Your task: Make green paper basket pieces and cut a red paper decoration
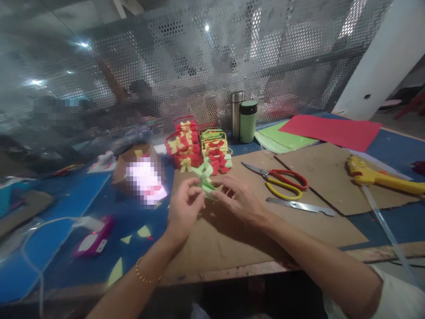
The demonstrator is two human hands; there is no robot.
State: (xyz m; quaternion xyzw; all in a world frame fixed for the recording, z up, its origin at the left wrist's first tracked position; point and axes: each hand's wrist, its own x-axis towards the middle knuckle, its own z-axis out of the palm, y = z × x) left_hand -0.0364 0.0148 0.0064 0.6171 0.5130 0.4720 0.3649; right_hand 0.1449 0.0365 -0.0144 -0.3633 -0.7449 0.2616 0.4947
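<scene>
My left hand [186, 201] pinches the left side of a small green paper basket with a pale green bow [205, 173], its fingers closed. My right hand [241, 197] grips the same basket from the right with fingertips pressed to it. The basket is held just above a brown cardboard sheet [226, 252]; its lower part is partly hidden by my fingers. Just behind it stand red paper baskets [184, 146] with yellow bows, and yellow and green paper baskets [215, 148], some with red bows.
Red-and-yellow-handled scissors [275, 177] and a metal blade [300, 206] lie to the right, near a yellow glue gun [381, 177]. Red paper [332, 130], a green bottle [248, 122] and a steel flask [236, 115] are behind. A lit phone [146, 179] leans at the left.
</scene>
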